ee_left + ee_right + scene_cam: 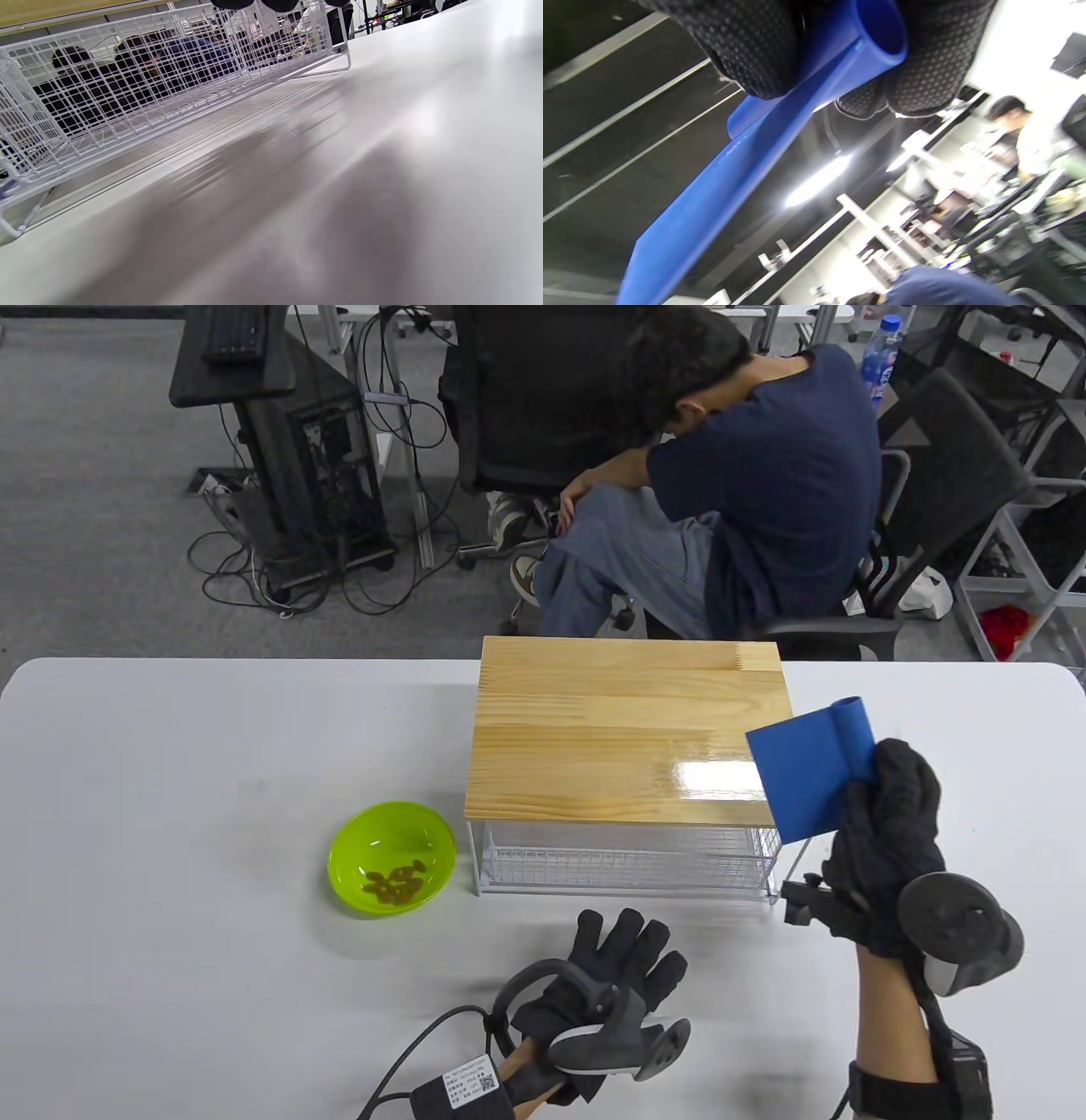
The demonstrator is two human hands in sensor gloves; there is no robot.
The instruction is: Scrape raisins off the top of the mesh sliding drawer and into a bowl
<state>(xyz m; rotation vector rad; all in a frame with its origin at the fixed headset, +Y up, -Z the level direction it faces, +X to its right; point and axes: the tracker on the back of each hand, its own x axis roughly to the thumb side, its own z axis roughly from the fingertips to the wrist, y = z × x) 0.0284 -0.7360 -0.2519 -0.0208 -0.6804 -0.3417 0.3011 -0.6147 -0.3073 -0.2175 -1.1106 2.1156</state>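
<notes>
A white bench (170, 780) fills the lower half of the table view. Beyond its far edge a person in a dark blue shirt (764, 492) sits hunched forward on an office chair, among desks and trailing cables.

On the bench, right of centre, stands the mesh sliding drawer (628, 857), a white wire basket under a glossy pale wooden top (611, 729). The wooden top looks bare. In the left wrist view the wire basket (127, 93) shows from low down, close to the bench surface.

The right hand (887, 848), in a black glove with a grey tracker on its back, is raised above the drawer's near right corner. Its grip is closed around the rolled handle of a blue scraper (810, 772), whose flat blade overlaps the corner of the wooden top in the table view. In the right wrist view the gloved fingers (755, 46) wrap the scraper (721, 190) at its tube-shaped handle.

The left hand (611, 984) lies low over the bench in front of the drawer, fingers straight and spread, its grip loose and empty.

Left of the drawer, apart from it, sits a small lime-green bowl (391, 857). The raisins (394, 882) lie clustered in its bottom.
</notes>
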